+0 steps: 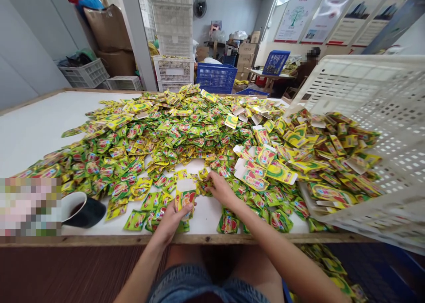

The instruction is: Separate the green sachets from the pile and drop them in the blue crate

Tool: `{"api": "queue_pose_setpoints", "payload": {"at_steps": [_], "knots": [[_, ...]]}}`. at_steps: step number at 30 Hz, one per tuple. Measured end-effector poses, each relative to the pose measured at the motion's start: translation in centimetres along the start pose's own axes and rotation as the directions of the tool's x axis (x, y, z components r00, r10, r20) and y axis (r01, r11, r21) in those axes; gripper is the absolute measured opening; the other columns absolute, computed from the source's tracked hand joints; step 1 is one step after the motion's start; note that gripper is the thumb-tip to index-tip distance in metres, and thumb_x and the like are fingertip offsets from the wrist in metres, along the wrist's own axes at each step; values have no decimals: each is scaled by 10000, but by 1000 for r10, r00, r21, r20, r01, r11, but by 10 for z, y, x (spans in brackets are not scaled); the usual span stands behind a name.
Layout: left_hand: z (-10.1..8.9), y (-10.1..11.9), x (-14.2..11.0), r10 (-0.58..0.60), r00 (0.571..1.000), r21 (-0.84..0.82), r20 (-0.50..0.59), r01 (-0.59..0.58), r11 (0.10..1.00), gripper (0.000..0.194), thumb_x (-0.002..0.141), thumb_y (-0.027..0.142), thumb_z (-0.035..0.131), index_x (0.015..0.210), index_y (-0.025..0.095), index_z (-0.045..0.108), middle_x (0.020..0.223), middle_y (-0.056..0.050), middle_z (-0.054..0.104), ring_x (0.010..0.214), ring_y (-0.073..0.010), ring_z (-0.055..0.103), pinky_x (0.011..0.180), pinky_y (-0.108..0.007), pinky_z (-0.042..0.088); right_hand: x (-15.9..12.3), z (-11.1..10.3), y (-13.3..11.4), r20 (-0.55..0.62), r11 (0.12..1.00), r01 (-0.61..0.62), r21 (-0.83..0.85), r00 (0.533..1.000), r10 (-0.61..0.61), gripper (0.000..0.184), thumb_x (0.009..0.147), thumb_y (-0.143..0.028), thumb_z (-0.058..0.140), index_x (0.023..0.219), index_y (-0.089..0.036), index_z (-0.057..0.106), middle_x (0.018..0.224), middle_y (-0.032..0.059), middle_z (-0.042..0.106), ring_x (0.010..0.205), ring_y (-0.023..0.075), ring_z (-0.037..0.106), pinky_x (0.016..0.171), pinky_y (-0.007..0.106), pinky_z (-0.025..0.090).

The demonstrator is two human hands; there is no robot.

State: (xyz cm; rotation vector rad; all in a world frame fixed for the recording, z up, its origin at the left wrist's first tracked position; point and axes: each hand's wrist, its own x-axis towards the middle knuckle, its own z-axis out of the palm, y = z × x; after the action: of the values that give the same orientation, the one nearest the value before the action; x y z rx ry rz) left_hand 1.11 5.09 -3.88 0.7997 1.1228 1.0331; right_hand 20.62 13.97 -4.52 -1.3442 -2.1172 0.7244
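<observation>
Head view: seated person at a white table (36,130) with a wooden front edge, both bare forearms reaching onto it. Left hand (174,216) is closed around a card (185,196), held upright with the white flap on top and the printed face toward the camera, presumably so the front can be read or filled while the other hand feeds it. Right hand (219,188) lies palm-down at the near edge of the sachet heap (172,135), fingers curled and pinching at a small sachet (204,186); whether it is actually lifted I cannot tell. Heap of green-yellow sachets spreads across most of the table, thinning toward the person, which leaves a bare white patch right at the hands as working room. Loose sachets (227,223) lie just beside the right wrist. White crate (375,130) is tipped on its side at right, mouth toward the heap, its contents of flat cards (262,168) spilling out within reach. Dark cup (81,210) stands at left, well apart from the hands. Blue crate (215,76) and stacked white ones stand beyond the table.
</observation>
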Motion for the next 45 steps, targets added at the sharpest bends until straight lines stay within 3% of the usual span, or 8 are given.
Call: {"api": "queue_pose_setpoints", "payload": {"at_steps": [6,13,19,23,28,33,42,45], "knots": [[10,2,0,65,990,65,128,-73,995,622,732,399,678,1171,8,474,1151,-163,539,1000,-176,541,890,-268,416,-22,-12,-21,125,961,7,278,991,-43,328,742,-156,672,1009,-114,486,975,-23,497,882,45,446,776,137,345],[22,9,-12,14,990,-74,141,-4,997,666,689,340,724,1178,-23,454,1151,-196,528,998,-195,535,885,-299,419,-38,-6,-18,81,874,-71,481,996,37,452,812,-366,581,1169,-114,463,972,49,487,835,93,447,740,177,384],[21,12,-20,-61,989,-39,138,67,997,762,648,433,733,1173,-39,446,1061,-207,562,862,-194,569,802,-300,439,-39,-34,-30,-174,911,5,413,982,74,445,828,-329,563,1218,-144,456,920,26,496,740,72,442,639,157,382],[22,12,-18,-39,976,12,214,37,999,659,660,405,734,1109,-12,493,1071,-198,552,895,-176,554,816,-288,432,-39,-43,-53,-108,906,94,414,993,-54,406,852,-301,562,1228,-185,459,974,14,505,789,58,485,695,152,410],[26,12,-13,-176,939,-165,295,232,959,618,650,385,739,1063,17,465,910,-159,578,769,-206,582,713,-323,439,-43,-37,-65,-62,946,175,274,984,-164,276,833,-174,574,1103,-188,518,964,-39,522,821,20,493,732,116,375],[34,7,-9,-49,938,-32,344,64,997,425,671,329,719,882,50,477,696,-63,511,612,-138,520,614,-287,409,-40,-44,-74,-180,926,247,287,963,-201,271,845,-196,575,1105,-169,505,952,-29,510,764,16,464,694,113,369],[38,4,-9,-18,929,53,370,-1,999,457,643,341,732,872,48,466,689,-57,515,591,-121,519,567,-253,416,-35,-52,-83,181,980,195,-43,966,-184,255,807,-57,559,1038,-131,480,944,-15,496,867,61,425,723,154,269],[39,5,-10,-44,928,96,371,8,995,455,644,350,729,858,62,450,677,-54,525,584,-131,528,571,-265,427,-32,-49,-86,230,943,303,-140,936,-267,272,791,-62,577,1039,-131,489,953,4,485,902,95,404,751,176,262]]}}
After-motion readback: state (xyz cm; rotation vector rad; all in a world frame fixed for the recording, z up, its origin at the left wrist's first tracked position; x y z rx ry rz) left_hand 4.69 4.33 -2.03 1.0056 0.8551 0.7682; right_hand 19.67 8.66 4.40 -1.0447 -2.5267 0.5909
